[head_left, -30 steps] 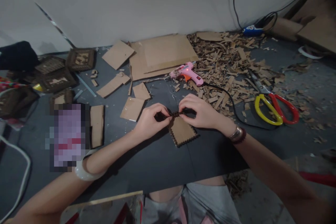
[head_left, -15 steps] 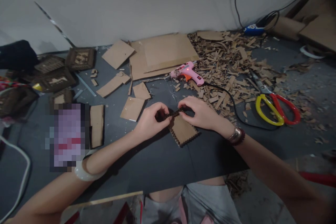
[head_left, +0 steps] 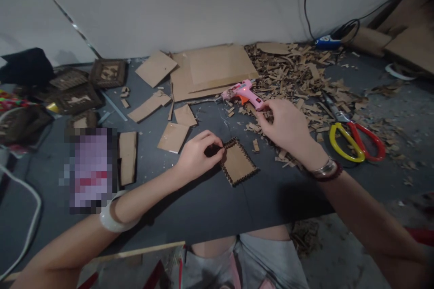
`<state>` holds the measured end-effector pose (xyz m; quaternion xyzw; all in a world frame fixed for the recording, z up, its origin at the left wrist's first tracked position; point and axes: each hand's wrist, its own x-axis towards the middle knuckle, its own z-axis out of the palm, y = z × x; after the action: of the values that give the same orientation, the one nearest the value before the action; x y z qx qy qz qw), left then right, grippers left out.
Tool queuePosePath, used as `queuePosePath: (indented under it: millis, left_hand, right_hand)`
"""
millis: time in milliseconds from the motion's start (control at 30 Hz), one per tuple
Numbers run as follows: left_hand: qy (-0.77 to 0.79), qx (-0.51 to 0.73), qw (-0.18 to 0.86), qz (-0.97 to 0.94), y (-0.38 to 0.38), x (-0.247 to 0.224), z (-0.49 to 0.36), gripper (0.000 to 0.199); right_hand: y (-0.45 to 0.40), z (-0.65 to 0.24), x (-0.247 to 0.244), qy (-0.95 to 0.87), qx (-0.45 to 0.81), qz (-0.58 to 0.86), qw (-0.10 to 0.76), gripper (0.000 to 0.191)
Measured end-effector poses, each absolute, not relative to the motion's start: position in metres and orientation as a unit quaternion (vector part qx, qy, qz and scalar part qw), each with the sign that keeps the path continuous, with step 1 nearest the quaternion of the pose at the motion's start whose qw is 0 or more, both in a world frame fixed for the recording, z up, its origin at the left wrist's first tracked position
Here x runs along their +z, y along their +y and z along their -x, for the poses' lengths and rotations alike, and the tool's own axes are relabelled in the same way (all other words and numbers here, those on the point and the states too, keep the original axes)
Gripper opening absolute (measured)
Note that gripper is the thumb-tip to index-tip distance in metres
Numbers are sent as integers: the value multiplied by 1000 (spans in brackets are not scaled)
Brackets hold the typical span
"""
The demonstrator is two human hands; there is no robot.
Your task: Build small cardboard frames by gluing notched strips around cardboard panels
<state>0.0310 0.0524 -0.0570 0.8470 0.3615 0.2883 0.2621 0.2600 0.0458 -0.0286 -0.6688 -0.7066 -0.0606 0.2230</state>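
A small cardboard rectangle (head_left: 238, 162) with a dark corrugated strip along its edges lies on the dark table. My left hand (head_left: 202, 153) pinches its upper left corner between thumb and fingertips. Up and to the right, my right hand (head_left: 286, 128) is at the handle end of the pink glue gun (head_left: 249, 95), thumb and fingers curled close to it. Whether the fingers grip the handle cannot be made out. The gun lies on its side with a small light lit, its nozzle pointing left.
Scissors (head_left: 346, 137) with yellow and red handles lie at the right, beside a heap of cardboard scraps (head_left: 305, 72). Cardboard sheets (head_left: 220, 65) lie at the back. Cut pieces (head_left: 172, 137) and framed cardboard pieces (head_left: 108, 72) are to the left.
My right hand has let go of the rectangle's top edge and moved up and right to the glue gun's handle. My left hand still pinches the corner.
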Motion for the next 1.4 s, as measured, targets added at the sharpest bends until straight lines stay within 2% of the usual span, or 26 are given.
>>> queuePosePath:
  millis: [133,300,433,567,667,800,1033,1167,1400]
  left_hand:
    - [380,283,240,-848,50,-56,-33,6]
    - [400,249,219,-854,50,-53,-34,4]
    - [386,230,170,-877,50,-49,-35,4]
    - [343,197,76,-915,45,-45,-35,8]
    - [318,163,38,-933,41,-41,-35,14]
    - [305,121,32,-944,39,-39,-36,18]
    - [331,128,70,-932,36,-30,-36,15]
    - [325,187,108,-921,35,-19,-29,19]
    - [329,219,93,-914,42,-22,-9,29]
  right_hand:
    - [67,-266,-29,-709,-81,688,132,27]
    - [109,-274,-32,-704,35,704,85,29]
    - [128,-281,-33,-699,112,699,98,18]
    - [128,-287,-23,-710,124,676,151,27]
    - [122,-287,-10,-740,121,645,150,27]
    - [110,-277,2,-772,95,619,105,20]
    - [87,-255,4,-783,-123,610,23,32]
    - [79,-255,11,-788,-149,595,48,37]
    - [82,-282,11,-748,-66,644,146,32]
